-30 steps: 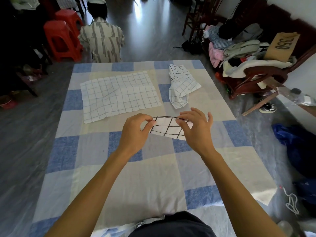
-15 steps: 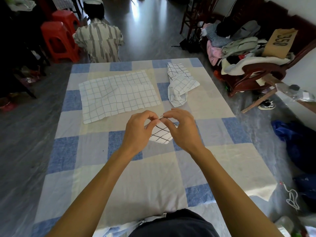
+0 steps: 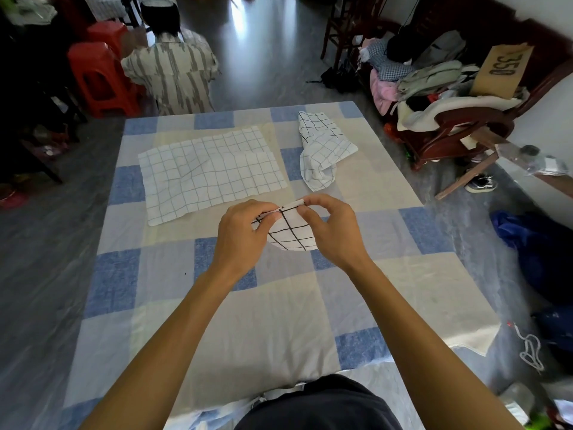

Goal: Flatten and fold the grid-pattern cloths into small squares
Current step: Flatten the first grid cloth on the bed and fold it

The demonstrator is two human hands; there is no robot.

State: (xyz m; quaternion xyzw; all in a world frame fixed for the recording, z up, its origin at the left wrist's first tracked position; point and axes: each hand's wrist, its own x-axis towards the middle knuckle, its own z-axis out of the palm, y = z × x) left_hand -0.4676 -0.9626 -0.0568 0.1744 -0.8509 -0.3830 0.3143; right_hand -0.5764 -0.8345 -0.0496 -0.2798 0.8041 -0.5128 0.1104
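One view only: head-worn, wide-angle, high over the near edge of the checked table [image 3: 130, 305], facing forward and steeply down toward 12 o'clock. Forearms come in from 6 o'clock; left hand [image 3: 240, 234] and right hand [image 3: 333, 231] pinch the small grid cloth [image 3: 288, 231] just above centre, close to the lens. Far table edge sits in the upper third, with a seated person [image 3: 170, 72] at 11 o'clock and a piled wooden chair [image 3: 449, 128] at 2 o'clock, both farther off.

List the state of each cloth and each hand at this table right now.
Black-grid cloth: folded small, held between both hands.
Left hand: pinching its top edge.
Right hand: pinching the same edge.
Large blue-grid cloth: spread flat, wrinkled.
Bunched grid cloths: crumpled, not folded.
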